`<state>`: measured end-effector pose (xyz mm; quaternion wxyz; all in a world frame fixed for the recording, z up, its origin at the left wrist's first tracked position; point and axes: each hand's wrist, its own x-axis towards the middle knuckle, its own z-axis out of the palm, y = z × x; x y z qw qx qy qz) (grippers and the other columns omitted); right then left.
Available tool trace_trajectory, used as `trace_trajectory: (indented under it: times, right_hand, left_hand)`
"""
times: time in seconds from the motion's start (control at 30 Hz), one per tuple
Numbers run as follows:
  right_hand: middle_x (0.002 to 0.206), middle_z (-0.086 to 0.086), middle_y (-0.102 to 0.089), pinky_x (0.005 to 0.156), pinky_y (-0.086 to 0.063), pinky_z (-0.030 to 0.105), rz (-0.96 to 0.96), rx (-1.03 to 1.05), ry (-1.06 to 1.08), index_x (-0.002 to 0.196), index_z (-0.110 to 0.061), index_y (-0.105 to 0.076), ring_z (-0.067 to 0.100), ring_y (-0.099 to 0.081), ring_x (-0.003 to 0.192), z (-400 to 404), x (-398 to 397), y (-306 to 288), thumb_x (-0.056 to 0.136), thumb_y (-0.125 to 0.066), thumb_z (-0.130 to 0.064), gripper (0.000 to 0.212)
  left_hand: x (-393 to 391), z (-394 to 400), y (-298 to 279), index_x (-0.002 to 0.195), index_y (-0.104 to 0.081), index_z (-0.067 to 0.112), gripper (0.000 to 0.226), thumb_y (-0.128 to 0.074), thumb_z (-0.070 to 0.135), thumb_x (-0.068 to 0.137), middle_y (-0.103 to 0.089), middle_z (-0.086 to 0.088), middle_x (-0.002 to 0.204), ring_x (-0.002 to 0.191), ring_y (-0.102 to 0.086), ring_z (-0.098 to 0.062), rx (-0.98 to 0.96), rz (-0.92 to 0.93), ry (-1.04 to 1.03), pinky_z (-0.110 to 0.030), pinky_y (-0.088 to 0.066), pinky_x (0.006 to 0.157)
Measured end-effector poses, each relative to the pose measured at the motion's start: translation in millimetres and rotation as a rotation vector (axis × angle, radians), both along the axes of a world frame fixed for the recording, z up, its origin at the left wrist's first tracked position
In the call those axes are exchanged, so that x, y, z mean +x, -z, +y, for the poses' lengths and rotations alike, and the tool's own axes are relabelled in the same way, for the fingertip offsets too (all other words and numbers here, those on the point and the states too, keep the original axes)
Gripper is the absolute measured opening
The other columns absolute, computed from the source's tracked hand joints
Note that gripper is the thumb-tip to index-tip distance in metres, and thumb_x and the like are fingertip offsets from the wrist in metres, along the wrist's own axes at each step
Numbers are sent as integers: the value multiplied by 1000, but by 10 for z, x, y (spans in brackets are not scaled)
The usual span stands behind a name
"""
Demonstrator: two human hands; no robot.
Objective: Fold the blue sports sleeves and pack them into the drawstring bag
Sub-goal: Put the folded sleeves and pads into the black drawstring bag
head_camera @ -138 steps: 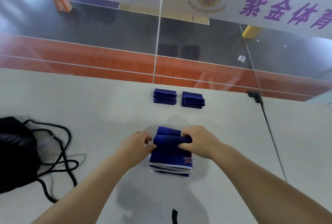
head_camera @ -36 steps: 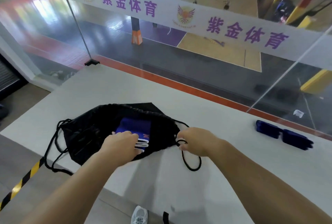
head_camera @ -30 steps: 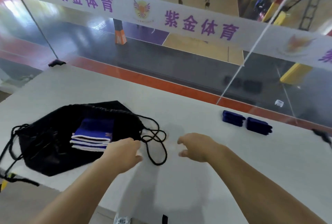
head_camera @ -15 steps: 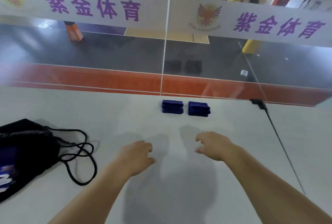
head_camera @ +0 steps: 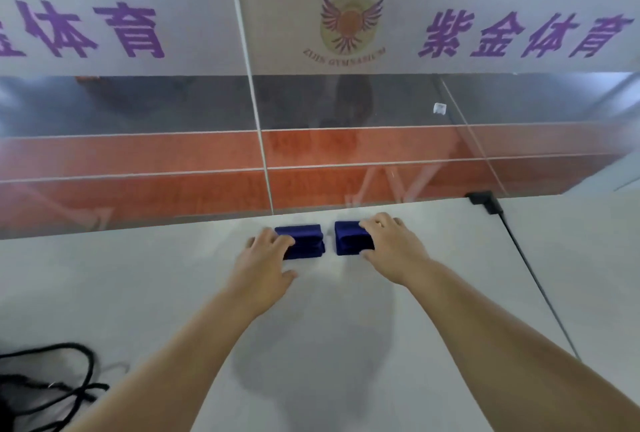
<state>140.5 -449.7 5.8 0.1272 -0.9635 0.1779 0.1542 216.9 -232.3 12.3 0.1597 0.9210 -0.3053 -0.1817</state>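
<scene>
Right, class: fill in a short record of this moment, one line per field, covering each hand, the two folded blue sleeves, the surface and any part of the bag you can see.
left hand: fingers on the left folded sleeve
right hand: fingers curled over the right folded sleeve
sleeves: side by side with a narrow gap, near the glass panel
surface: white table, both sleeves resting on it
bag: only black drawstring cord shows, at the lower left corner
packing: these two sleeves not yet in the bag

Both my arms are stretched way out in front. Left hand (head_camera: 268, 256) has its fingers draped forward, thumb splayed out. Right hand (head_camera: 389, 244) is curled, thumb tucked under.
</scene>
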Motion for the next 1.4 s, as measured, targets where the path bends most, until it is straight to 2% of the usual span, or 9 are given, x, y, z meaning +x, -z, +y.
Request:
trace_trajectory:
  times: [0.23, 0.47, 0.67, 0.83, 0.97, 1.07, 1.17, 1.27, 1.4]
  right_hand:
    - [125, 4, -45, 87, -46, 40, 12, -23, -10, 125, -18, -52, 28, -47, 109, 66, 18, 195, 93, -54, -24, 33]
    - [116, 1, -43, 82, -49, 36, -1, 86, 13, 116, -18, -56, 23, -49, 102, 256, -444, 191, 90, -57, -39, 34]
    - [140, -1, -29, 95, -44, 33, 39, 222, 66, 124, -22, -52, 22, -42, 122, 526, -990, 214, 93, -49, -44, 37]
    - [133, -4, -43, 99, -40, 32, -2, 400, 198, 120, -26, -61, 21, -49, 117, 694, -1297, 272, 94, -52, -37, 30]
    - [124, -1, -49, 93, -42, 26, -10, 448, 256, 114, -23, -62, 18, -54, 105, 715, -1311, 250, 86, -66, -27, 28]
    - [119, 0, -50, 82, -44, 28, 2, 481, 340, 115, -24, -51, 16, -54, 97, 697, -1247, 201, 76, -74, -25, 45]
    - [124, 0, -47, 74, -45, 29, 60, 505, 440, 130, -17, -39, 21, -55, 103, 691, -1212, 212, 69, -79, -24, 74]
    - [107, 6, -58, 61, -52, 32, 56, 504, 393, 107, -19, -56, 22, -63, 81, 721, -1249, 263, 60, -77, -26, 52]
    - [91, 3, -59, 56, -37, 22, -39, 447, 329, 86, -26, -53, 19, -57, 75, 765, -1426, 274, 70, -73, -20, 27]
  left_hand:
    - [295, -178, 293, 135, -45, 16, 45, -54, 21, 91, -45, 1, 139, 127, -36, -25, 50, -9, 103, -38, -36, 105]
    - [114, -28, 379, 123, -60, 17, 31, -44, 18, 97, -52, 2, 122, 109, -42, -25, -12, 19, 47, -37, -41, 96]
    - [-410, 322, 355, 118, -65, 25, 28, -53, 31, 93, -38, 0, 134, 116, -38, -23, -42, 105, -28, -29, -37, 99]
    - [-805, 508, 344, 101, -73, 26, 19, -57, 27, 92, -47, 3, 127, 117, -38, -19, -123, 231, -156, -21, -28, 96]
    - [-915, 546, 339, 121, -58, 28, 31, -58, 31, 90, -53, 3, 123, 113, -40, -23, -64, 268, -183, -26, -34, 93]
    - [-916, 545, 319, 137, -41, 21, 52, -55, 38, 90, -47, -1, 134, 120, -39, -28, 60, 287, -192, -33, -35, 101]
    - [-942, 553, 310, 133, -47, 16, 50, -54, 42, 90, -46, -5, 128, 113, -48, -27, 143, 329, -161, -33, -40, 98]
    - [-1005, 583, 292, 118, -55, 17, 41, -59, 43, 87, -45, -2, 111, 94, -52, -22, 119, 414, -210, -29, -43, 82]
    - [-1133, 602, 255, 99, -51, 23, 26, -66, 37, 83, -49, 2, 102, 85, -53, -16, 49, 454, -231, -28, -44, 73]
